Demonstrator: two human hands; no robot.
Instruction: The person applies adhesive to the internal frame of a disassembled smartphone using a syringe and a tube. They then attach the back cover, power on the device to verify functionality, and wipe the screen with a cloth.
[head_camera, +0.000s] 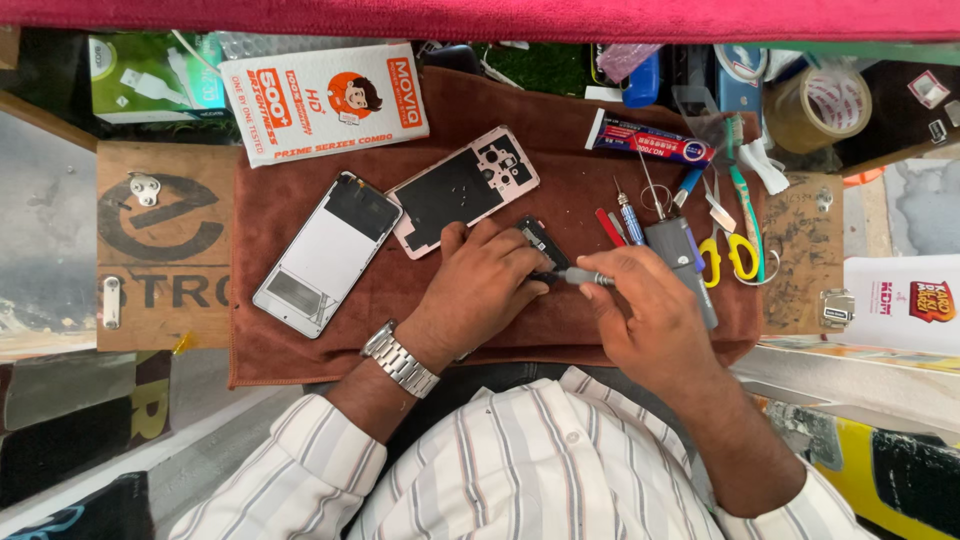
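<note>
On the brown cloth (300, 345) spread over the desk, the left hand (480, 285) presses down on a small dark phone part (541, 243), fingers curled over its near edge so that most of it is hidden. The right hand (645, 305) pinches a thin screwdriver (585, 277) in a closed grip, its tip pointing left and seemingly meeting the part just beside the left fingertips. Near the left hand lies a pink phone back cover (465, 188) with its dark inner side up, and further left a phone frame (325, 252) with a pale panel. Beside the right hand lie a blue-handled driver (628, 215), yellow-handled scissors (735, 252) and a tube of glue (650, 138), with a tape roll (815, 108) at the far corner
</note>
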